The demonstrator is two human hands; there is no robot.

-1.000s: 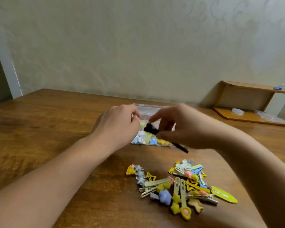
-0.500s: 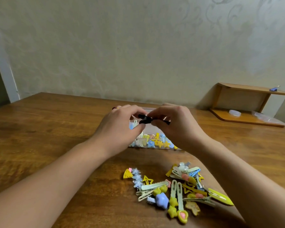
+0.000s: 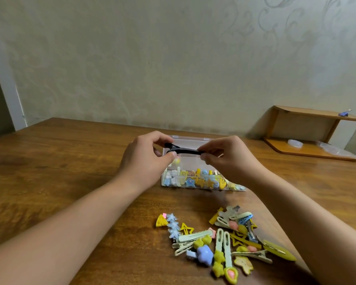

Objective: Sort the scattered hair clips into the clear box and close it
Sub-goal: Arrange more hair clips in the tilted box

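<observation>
A long black hair clip (image 3: 184, 150) is held level above the clear box (image 3: 193, 187). My left hand (image 3: 144, 159) pinches its wider left end, and my right hand (image 3: 228, 159) pinches its right tip. The box stands open on the wooden table (image 3: 60, 171), its lid tilted back, with several small yellow, blue and white clips along its front wall. A scattered pile of hair clips (image 3: 222, 241) in yellow, green, blue and pink lies on the table nearer to me, between my forearms.
A small wooden shelf (image 3: 308, 134) stands at the back right against the wall, with a clear round item on its lower board and a blue clip on top. The wall runs close behind the table's far edge.
The black clip went from my right hand alone to both hands, and now lies level and stretched between them above the box. The view has risen slightly.
</observation>
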